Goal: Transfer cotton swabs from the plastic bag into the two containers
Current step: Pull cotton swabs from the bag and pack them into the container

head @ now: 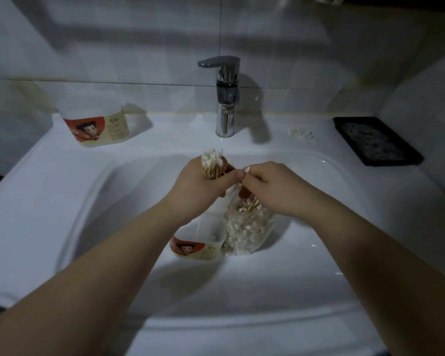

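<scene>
Left hand (203, 187): centre of frame, over the basin. Fingers were curled round a bundle of swabs (212, 164), with the cotton tips pointing up and away and the wooden sticks showing just below.
Right hand (274, 188): just right of the left hand, fingertips nearly meeting it. Thumb and forefinger pinched a single swab (247, 170), its white tip poking out beside the thumb. The other fingers were curled down toward the bag mouth.
Plastic bag (251, 229): clear, stood in the basin directly under the right hand. Its mouth was open upward and there were many swabs inside.
Near container (203, 242): white tub with a red and cream label, in the basin at lower centre, touching the bag's left side. The top was open. Couldn't tell the contents, as it was partly hidden by the left wrist.
Far container (95, 124): same label, on the counter at upper left, well apart from both hands. Couldn't tell the contents.
Sink (49, 176): white, filled most of the frame.
Faucet (225, 96): chrome, top centre, behind the hands.
Loose swabs (302, 134): small pile on the counter, right of the faucet.
Black tray (375, 141): on the counter, upper right.
</scene>
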A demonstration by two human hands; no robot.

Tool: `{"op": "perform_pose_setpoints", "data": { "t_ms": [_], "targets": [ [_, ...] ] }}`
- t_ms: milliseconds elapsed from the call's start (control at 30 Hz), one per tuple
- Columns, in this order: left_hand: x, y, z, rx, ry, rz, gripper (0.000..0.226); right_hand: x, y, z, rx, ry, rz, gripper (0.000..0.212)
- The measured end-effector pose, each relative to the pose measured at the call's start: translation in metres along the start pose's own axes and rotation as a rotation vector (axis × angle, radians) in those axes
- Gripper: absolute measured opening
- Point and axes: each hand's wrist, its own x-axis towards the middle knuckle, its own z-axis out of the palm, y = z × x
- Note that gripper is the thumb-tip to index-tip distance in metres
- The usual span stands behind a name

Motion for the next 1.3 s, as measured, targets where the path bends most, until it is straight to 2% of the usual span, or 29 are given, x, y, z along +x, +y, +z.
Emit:
{"op": "perform_pose_setpoints", "data": {
  "t_ms": [133,233,367,467,533,600,667,733,833,933,1000,1133,1200,1300],
  "targets": [
    [0.003,-0.002,-0.003,0.066,-0.024,0.090,0.009,-0.001,-0.003,-0.002,0.154,-0.028,0.088,0.042],
    [0.004,-0.007,-0.006,0.219,-0.007,0.178,0.015,0.000,-0.005,-0.002,0.286,-0.068,0.129,0.050],
    [0.003,-0.010,-0.003,0.304,0.041,0.241,0.017,-0.002,-0.006,0.000,0.267,-0.115,0.121,0.052],
    [0.004,-0.012,-0.004,0.318,0.047,0.222,0.012,-0.003,-0.008,0.000,0.242,-0.146,0.094,0.045],
    [0.005,-0.013,-0.005,0.307,0.069,0.206,0.014,-0.003,-0.008,0.001,0.224,-0.137,0.067,0.032],
    [0.007,-0.013,-0.006,0.216,0.112,0.110,0.010,-0.003,-0.007,0.001,0.232,-0.112,0.054,0.013],
    [0.011,-0.016,-0.006,0.144,0.169,0.033,0.007,-0.003,-0.006,-0.001,0.232,-0.124,0.043,0.005],
    [0.015,-0.021,-0.006,0.101,0.218,-0.008,0.007,-0.006,-0.007,-0.004,0.206,-0.200,0.029,0.011],
    [0.015,-0.018,-0.006,-0.054,0.231,-0.070,0.020,-0.012,-0.011,-0.004,0.182,-0.297,0.002,0.020],
    [0.012,-0.012,-0.005,-0.143,0.196,-0.118,0.017,-0.010,-0.013,0.002,0.169,-0.315,0.020,0.011],
    [0.011,-0.012,-0.004,-0.219,0.166,-0.156,0.029,-0.009,-0.015,0.004,0.170,-0.299,0.063,0.015],
    [0.008,-0.012,-0.003,-0.176,0.078,-0.167,0.036,-0.006,-0.013,0.007,0.192,-0.312,0.102,0.016],
    [0.006,-0.011,0.000,-0.144,0.044,-0.145,0.043,-0.007,-0.012,0.007,0.158,-0.328,0.077,0.027],
    [0.005,-0.010,0.002,-0.134,0.007,-0.138,0.043,-0.010,-0.013,0.004,0.130,-0.330,0.038,0.021]
  ]
}}
